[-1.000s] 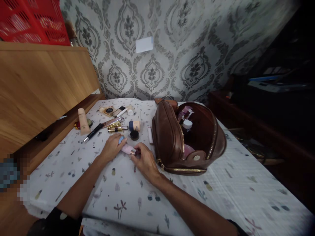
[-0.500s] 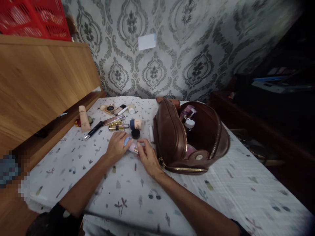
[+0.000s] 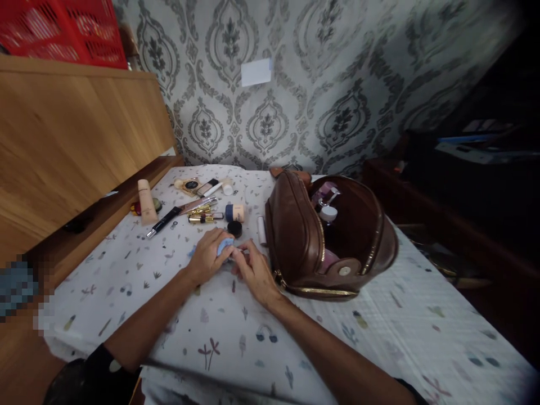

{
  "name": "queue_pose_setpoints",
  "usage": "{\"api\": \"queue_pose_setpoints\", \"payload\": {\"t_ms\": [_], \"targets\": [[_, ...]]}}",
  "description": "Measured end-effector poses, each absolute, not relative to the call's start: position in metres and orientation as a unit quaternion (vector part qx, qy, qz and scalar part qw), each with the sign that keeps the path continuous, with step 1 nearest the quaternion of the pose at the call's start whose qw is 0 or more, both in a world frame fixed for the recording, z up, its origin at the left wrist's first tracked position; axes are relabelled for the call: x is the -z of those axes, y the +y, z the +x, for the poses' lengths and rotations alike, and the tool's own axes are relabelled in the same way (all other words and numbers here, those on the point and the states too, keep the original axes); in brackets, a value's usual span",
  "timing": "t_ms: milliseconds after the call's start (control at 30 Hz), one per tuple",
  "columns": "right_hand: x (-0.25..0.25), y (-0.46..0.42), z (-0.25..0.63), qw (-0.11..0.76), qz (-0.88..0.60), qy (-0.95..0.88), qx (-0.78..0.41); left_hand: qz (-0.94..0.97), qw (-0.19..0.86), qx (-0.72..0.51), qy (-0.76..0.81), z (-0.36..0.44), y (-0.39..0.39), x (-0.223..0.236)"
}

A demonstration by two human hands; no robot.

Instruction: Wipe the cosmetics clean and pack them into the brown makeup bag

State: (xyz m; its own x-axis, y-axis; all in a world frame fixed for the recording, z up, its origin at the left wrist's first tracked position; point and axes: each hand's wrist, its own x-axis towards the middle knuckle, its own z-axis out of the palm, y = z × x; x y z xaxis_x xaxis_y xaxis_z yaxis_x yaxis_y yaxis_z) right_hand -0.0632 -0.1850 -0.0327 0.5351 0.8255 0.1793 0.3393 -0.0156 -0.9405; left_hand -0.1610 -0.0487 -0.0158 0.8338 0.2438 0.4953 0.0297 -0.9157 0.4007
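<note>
A brown bag [image 3: 291, 230] sits open on the white bench [image 3: 219, 323], which has tiny pictures all over it. To the left of the bag, two hands work close together, just above the bench. The left hand [image 3: 206, 256] has its fingers curled around a blue cloth [image 3: 225, 245], so the cloth is near the left side of the bag too. The right hand [image 3: 255, 271] is between the cloth and the bag. Its fingers are close together and pinch a small pale thing [image 3: 237, 251]. The hands hide most of it, so I cannot tell what it is. A little white tube [image 3: 262, 231] lies just beside the bag, on its left. Past the hands, still left of the bag, are a round black lid [image 3: 234, 228] and a blue and tan jar [image 3: 235, 212] on its side. Farther left of the bag lie some gold tubes [image 3: 205, 217], a long black tube [image 3: 164, 222] and a peach tube [image 3: 147, 202]. Inside the bag I can see a white cap [image 3: 328, 214] and something pink [image 3: 324, 194]. Behind the bag is a wall [image 3: 265, 126] with gray swirls.
</note>
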Motion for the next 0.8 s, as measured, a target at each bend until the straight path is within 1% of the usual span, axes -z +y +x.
{"api": "queue_pose_setpoints", "payload": {"t_ms": [200,367,500,633,800], "targets": [[0.036,-0.181,-0.060,0.570,-0.683,-0.394,-0.232,0.960,0.204,-0.188,0.038,-0.169,-0.013,0.017],[0.037,-0.180,-0.059,0.583,-0.676,-0.388,-0.228,0.973,0.147,-0.169,0.063,-0.174,-0.008,0.018],[0.039,-0.182,-0.058,0.599,-0.644,-0.427,-0.211,0.982,0.114,-0.141,0.061,-0.174,-0.012,0.011],[0.038,-0.184,-0.057,0.565,-0.647,-0.483,-0.167,0.981,0.119,-0.142,0.058,-0.178,-0.010,0.004],[0.034,-0.187,-0.052,0.522,-0.618,-0.584,-0.067,0.973,0.186,-0.122,0.062,-0.183,-0.006,-0.005]]}}
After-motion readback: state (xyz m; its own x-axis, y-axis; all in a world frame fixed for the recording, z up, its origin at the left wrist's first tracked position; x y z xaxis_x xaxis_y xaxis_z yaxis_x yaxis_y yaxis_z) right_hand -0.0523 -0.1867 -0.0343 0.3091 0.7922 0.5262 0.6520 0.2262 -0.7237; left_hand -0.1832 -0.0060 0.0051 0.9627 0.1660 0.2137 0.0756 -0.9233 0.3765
